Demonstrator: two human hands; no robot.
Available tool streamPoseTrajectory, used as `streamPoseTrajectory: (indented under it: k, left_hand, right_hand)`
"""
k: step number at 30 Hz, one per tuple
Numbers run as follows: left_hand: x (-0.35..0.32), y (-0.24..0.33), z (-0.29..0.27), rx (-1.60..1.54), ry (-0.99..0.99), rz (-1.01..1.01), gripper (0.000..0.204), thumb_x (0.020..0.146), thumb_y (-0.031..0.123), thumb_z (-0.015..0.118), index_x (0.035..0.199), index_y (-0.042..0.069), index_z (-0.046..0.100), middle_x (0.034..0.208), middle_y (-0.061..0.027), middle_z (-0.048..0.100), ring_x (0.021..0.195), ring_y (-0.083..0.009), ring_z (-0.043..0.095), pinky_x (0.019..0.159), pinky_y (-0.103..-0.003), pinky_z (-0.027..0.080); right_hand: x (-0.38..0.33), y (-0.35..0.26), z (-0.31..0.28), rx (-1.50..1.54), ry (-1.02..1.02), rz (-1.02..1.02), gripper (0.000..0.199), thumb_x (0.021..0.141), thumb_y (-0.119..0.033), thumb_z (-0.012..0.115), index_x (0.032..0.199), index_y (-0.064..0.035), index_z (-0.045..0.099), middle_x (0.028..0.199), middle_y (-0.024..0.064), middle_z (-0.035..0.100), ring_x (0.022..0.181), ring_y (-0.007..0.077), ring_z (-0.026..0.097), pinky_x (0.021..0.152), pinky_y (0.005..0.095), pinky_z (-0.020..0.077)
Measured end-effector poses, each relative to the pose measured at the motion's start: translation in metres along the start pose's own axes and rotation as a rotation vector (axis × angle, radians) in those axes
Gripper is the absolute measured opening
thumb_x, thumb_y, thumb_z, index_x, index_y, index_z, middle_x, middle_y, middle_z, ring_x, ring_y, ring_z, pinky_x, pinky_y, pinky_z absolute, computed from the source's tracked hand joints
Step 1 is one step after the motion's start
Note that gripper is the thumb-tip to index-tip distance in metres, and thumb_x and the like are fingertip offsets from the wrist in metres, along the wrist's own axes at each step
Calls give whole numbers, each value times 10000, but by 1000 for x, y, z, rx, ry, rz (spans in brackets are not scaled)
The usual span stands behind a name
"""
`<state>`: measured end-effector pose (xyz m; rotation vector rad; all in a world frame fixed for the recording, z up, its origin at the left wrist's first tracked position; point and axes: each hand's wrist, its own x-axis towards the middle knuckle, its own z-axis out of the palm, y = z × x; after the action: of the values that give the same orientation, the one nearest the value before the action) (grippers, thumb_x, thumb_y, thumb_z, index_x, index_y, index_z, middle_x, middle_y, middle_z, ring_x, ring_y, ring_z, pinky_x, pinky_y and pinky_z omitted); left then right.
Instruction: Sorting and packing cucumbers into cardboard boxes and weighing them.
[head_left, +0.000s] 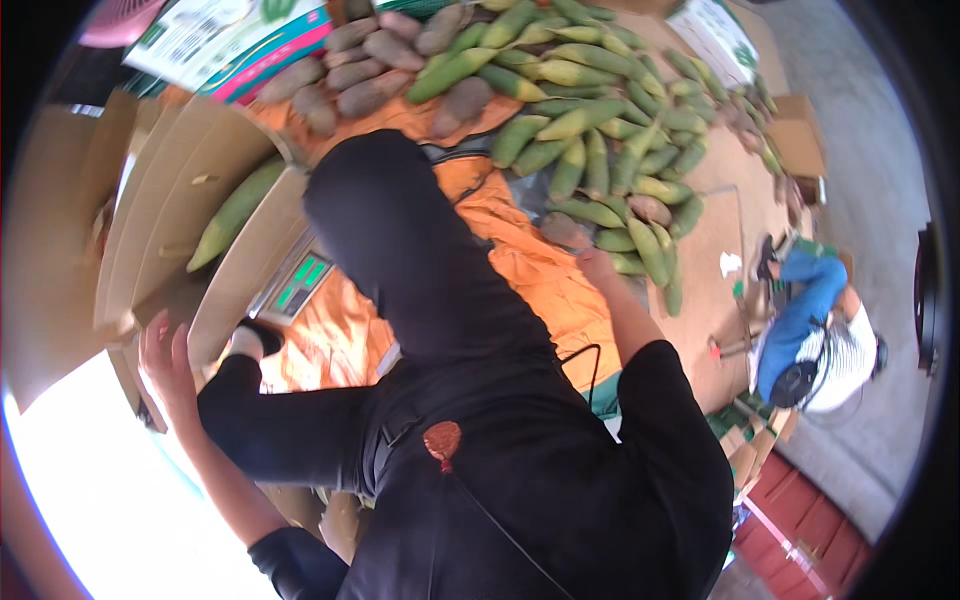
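**Left.** The left hand (165, 350) is open, its fingers spread, at the lower flap of a large cardboard box (170, 190). It appears to be just touching the flap and grips nothing. One green corn cob (235, 210) lies slanted inside the box. A flat palm on the flap seems the soundest way to steady the box, since its walls look thin and likely to buckle under a pinch.

**Centre.** A weighing scale (300, 280) with a lit green display sits beside the box, partly wrapped in the orange cloth (540, 290) that covers the desk. A figure in black clothing (420, 300) fills the middle of the view and hides much of the cloth and the scale's pan. A black-sleeved arm (300, 430) also crosses toward the scale. These are the main obstacles between box and produce.

**Right of centre.** The right hand (597, 265) is stretched out to the near edge of the corn pile (600, 130) and rests against a dull pink sweet potato (565, 230). Whether its fingers are closed on it cannot be told. The cobs lie loosely stacked, so taking one from the pile's edge should disturb the others least. More sweet potatoes (370, 70) lie at the far side of the cloth.

**Right.** A person in blue (810, 300) crouches on the floor, well apart from both hands. Small cardboard boxes (800, 140) stand beyond.
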<state>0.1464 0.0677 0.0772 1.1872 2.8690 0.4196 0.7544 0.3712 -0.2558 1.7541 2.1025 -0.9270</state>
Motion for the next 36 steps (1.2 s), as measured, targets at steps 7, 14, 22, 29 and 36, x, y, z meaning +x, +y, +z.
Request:
streamPoseTrajectory:
  k: [7, 14, 22, 29, 36]
  left_hand:
    - [-13, -36, 3, 11, 2, -114, 278, 817, 184, 664, 1056, 47, 630, 963, -107, 640, 943, -248, 617, 827, -355, 464]
    - [-30, -45, -6, 61, 70, -196, 234, 829, 158, 647, 1040, 56, 648, 947, -96, 646, 916, -222, 621, 816, -334, 467]
    - [-28, -50, 1, -1, 180, -255, 201, 830, 109, 635, 1020, 44, 652, 921, -102, 650, 864, -213, 632, 784, -314, 479]
    - [-29, -58, 6, 102, 181, -77, 189, 796, 131, 656, 971, 62, 662, 848, -91, 658, 799, -238, 641, 746, -344, 492]
    - [-21, -35, -2, 74, 143, -124, 188, 798, 132, 648, 970, 55, 655, 889, -106, 654, 828, -252, 643, 765, -360, 492]
  right_hand:
    - [31, 48, -94, -50, 261, 127, 425, 739, -266, 687, 1110, -63, 645, 1090, 191, 643, 1051, 329, 601, 907, 385, 463]
    - [59, 22, -114, -240, 46, 288, 528, 718, -343, 716, 1183, -118, 609, 1351, 139, 483, 1303, 285, 379, 1060, 409, 320]
    - [70, 48, -92, -269, 141, 102, 535, 706, -278, 740, 1174, -50, 613, 1203, 158, 598, 1162, 323, 523, 1000, 381, 378]
    - [65, 29, -92, -290, 65, 93, 549, 745, -272, 697, 1225, -33, 576, 1207, 219, 581, 1161, 347, 528, 1002, 386, 389]
    - [45, -5, -83, -312, -61, 94, 553, 764, -341, 678, 1184, 8, 588, 1176, 235, 589, 1127, 368, 547, 971, 406, 419]
